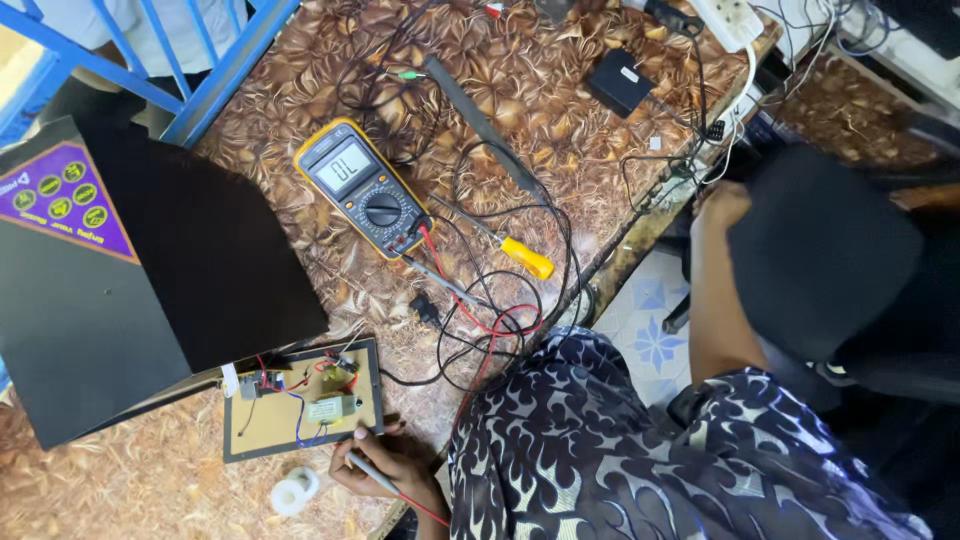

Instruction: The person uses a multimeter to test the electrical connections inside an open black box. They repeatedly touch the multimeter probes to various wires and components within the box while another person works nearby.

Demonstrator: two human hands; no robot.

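My left hand is at the bottom edge of the table, shut on a thin test probe with a red lead. The probe's tip sits at the lower right corner of a tan circuit board in a black frame, which carries small parts and blue and red wires. The red lead runs up to a yellow multimeter with its display lit. A second probe lies loose below the meter. My right hand rests at the table's right edge near tangled cables; its fingers are hidden.
A big black box with a purple label lies left, over the board's top edge. A yellow-handled screwdriver, a long black bar, a black adapter, a white power strip and a white tape roll lie about. A black chair stands right.
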